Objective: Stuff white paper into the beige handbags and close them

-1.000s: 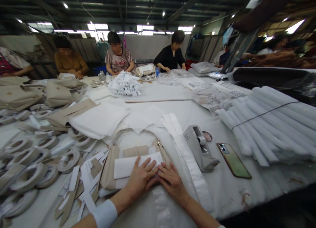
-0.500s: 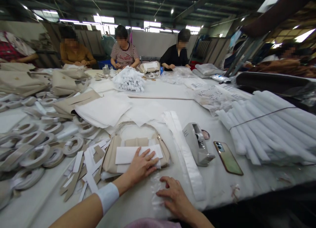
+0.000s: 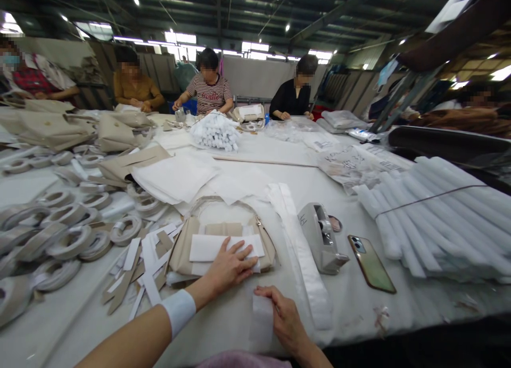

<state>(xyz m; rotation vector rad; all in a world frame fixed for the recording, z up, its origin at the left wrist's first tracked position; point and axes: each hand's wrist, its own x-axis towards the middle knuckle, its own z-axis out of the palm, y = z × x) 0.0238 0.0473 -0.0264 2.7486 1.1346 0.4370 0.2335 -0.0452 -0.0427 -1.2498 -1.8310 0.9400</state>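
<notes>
A beige handbag (image 3: 181,251) lies flat on the white table in front of me, with a folded white sheet of paper (image 3: 207,247) across it. My left hand (image 3: 229,267) rests flat on that paper and the bag, fingers spread. Nearer to me, my right hand (image 3: 283,317) pinches a small translucent white strip (image 3: 261,323) by its top edge and holds it just above the table's near edge.
A grey tape dispenser (image 3: 321,240) and a phone (image 3: 371,263) lie to the right, with a long white strip (image 3: 297,235) between them and the bag. Rolled white tubes (image 3: 435,214) fill the right side. Coiled beige straps (image 3: 59,224) cover the left. Several people sit opposite.
My right hand left the bag, drew back toward the near edge, and lifted a small translucent strip. My left hand stayed pressed on the paper over the bag.
</notes>
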